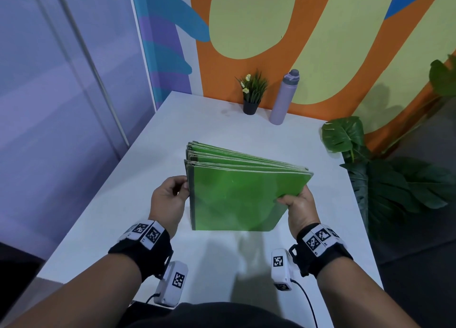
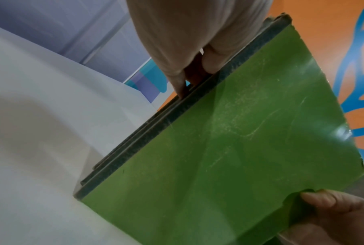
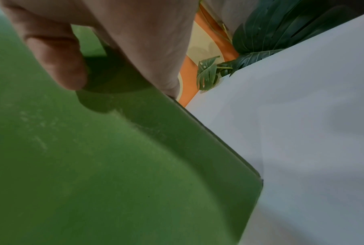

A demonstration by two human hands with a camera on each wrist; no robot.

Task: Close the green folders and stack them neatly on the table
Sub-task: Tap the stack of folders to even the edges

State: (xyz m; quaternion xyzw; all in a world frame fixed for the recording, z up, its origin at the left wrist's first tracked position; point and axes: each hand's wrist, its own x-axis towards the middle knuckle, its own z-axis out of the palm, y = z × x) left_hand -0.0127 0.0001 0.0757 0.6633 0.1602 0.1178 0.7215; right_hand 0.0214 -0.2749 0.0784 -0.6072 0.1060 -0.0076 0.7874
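Both hands, left hand (image 1: 170, 199) and right hand (image 1: 297, 209), grip the green folders (image 1: 237, 199) upright at frame centre. Fanned top edges could slip sideways onto the table (image 1: 197, 115).

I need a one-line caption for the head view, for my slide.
Left hand and right hand hold a bundle of green folders upright on the white table.

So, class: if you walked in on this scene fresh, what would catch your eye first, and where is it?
First, the bundle of green folders, held upright on edge at the middle of the white table, with the left hand at the spines and the right hand pinching the open edge. Behind them, a lilac bottle and a small potted plant stand against the orange wall.
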